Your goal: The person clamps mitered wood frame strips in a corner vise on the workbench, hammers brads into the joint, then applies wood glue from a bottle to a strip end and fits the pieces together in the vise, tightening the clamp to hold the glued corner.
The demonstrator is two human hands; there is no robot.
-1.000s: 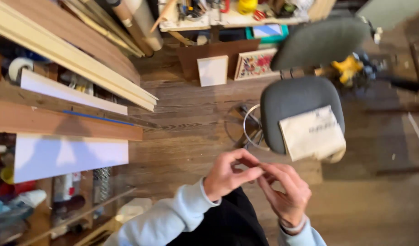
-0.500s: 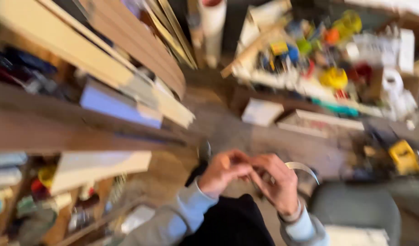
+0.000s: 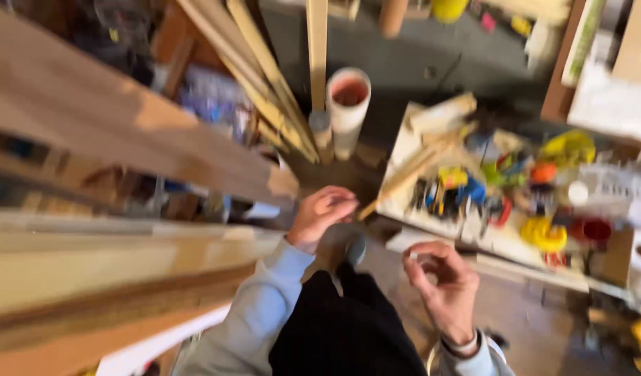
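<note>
Looking down, we find the left hand [image 3: 322,212] loosely curled and raised near the end of a long wooden board [image 3: 125,132], not touching it; whether it holds anything we cannot tell. The right hand [image 3: 442,285] has fingertips pinched together, perhaps on something small and pale, blurred. We judge this a fingertip-handling stage; any next move calls for a steady pinch. Leaning timber strips [image 3: 265,76] look smooth; a cardboard tube [image 3: 348,104] stands round and open-topped.

My sleeves [image 3: 265,313] are pale blue, my trousers [image 3: 341,327] black; the tube [image 3: 348,104] ahead is white, reddish inside; the planks [image 3: 125,139] are tan.
</note>
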